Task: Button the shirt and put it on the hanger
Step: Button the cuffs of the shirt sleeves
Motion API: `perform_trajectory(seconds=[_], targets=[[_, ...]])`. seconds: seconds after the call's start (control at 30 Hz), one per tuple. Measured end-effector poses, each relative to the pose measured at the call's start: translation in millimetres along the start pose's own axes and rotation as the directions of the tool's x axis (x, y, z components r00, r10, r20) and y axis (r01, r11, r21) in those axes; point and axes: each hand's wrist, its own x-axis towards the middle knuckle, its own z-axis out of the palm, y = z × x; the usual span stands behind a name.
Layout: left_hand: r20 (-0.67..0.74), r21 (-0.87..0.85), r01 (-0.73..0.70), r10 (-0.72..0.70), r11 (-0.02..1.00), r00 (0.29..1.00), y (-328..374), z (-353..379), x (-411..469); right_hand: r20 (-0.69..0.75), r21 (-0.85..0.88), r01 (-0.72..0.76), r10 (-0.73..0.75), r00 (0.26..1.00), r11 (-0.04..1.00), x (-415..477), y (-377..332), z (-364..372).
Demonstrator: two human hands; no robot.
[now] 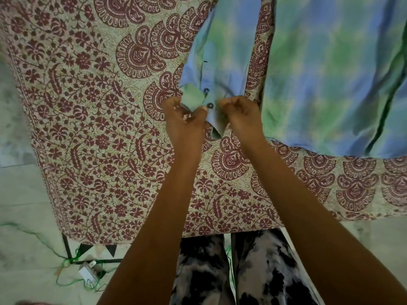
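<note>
Shirt at 1 o'clock on printed cloth — left hand pinches the sleeve cuff; right hand grips its edge beside a button.

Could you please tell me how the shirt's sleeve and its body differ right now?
The sleeve is narrow, the body broad. The sleeve's cuff is pinched by the left hand and right hand; the body lies untouched on the bedspread. Both are blue-green tie-dye.
</note>
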Motion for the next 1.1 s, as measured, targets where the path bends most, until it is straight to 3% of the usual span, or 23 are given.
perform_trajectory(seconds=[0.07, 0.17, 0.23, 0.3, 0.37, 0.47, 0.53, 0.6, 0.67, 0.73, 0.77, 0.83, 0.87, 1.0, 1.1], targets=[[-0.035, -0.021, -0.030, 0.029, 0.999, 0.999, 3, -7, -2, -0.160, -0.043, 0.111, -0.117, 0.980, 0.993, -8, 4, 6], [-0.062, -0.087, -0.047, 0.042, 0.995, 0.997, 7, -17, -6, -0.253, 0.100, -0.007, 0.032, 0.967, 0.995, -17, 5, 16], [-0.067, -0.120, -0.058, 0.050, 0.991, 0.996, 8, -23, -6, -0.109, 0.299, -0.221, 0.264, 0.958, 0.928, -20, 1, 19], [-0.029, -0.060, -0.101, 0.099, 0.993, 0.995, 8, -30, -4, 0.112, 0.343, -0.336, 0.317, 0.942, 0.877, -26, -2, 22], [0.078, 0.180, -0.264, 0.254, 0.947, 0.964, 7, -39, -2, 0.024, 0.219, -0.162, 0.161, 0.987, 0.962, -26, -3, 25], [0.352, 0.461, -0.561, 0.438, 0.688, 0.827, -5, -58, 3, -0.105, 0.087, 0.015, -0.006, 0.994, 0.996, -24, -16, 28], [0.453, 0.559, -0.633, 0.443, 0.535, 0.774, -11, -65, 5, -0.092, 0.059, 0.040, -0.034, 0.995, 0.997, -23, -28, 31], [0.425, 0.560, -0.645, 0.488, 0.519, 0.762, -10, -67, 8, 0.008, 0.069, 0.079, -0.080, 0.997, 0.994, -23, -38, 35], [0.255, 0.439, -0.573, 0.516, 0.692, 0.818, 0, -68, 9, 0.094, 0.107, 0.112, -0.122, 0.988, 0.988, -27, -48, 42], [0.067, 0.170, -0.368, 0.361, 0.914, 0.930, 11, -71, 12, 0.079, 0.145, 0.135, -0.148, 0.986, 0.980, -27, -51, 47], [-0.008, -0.020, -0.233, 0.233, 0.972, 0.973, 15, -73, 14, 0.053, 0.163, 0.138, -0.148, 0.988, 0.977, -26, -52, 49], [-0.096, -0.329, 0.007, -0.041, 0.944, 0.995, 12, -78, 21, 0.018, 0.157, 0.137, -0.141, 0.990, 0.978, -21, -46, 48], [-0.140, -0.393, 0.064, -0.128, 0.917, 0.982, 10, -83, 28, 0.023, 0.131, 0.142, -0.146, 0.989, 0.981, -18, -43, 49], [-0.277, -0.336, 0.195, -0.295, 0.921, 0.915, -15, -95, 58, 0.045, 0.048, 0.162, -0.164, 0.985, 0.986, -10, -27, 50], [-0.393, -0.082, 0.223, -0.238, 0.971, 0.888, -29, -98, 79, 0.052, -0.001, 0.131, -0.131, 0.990, 0.991, -3, -17, 51]])
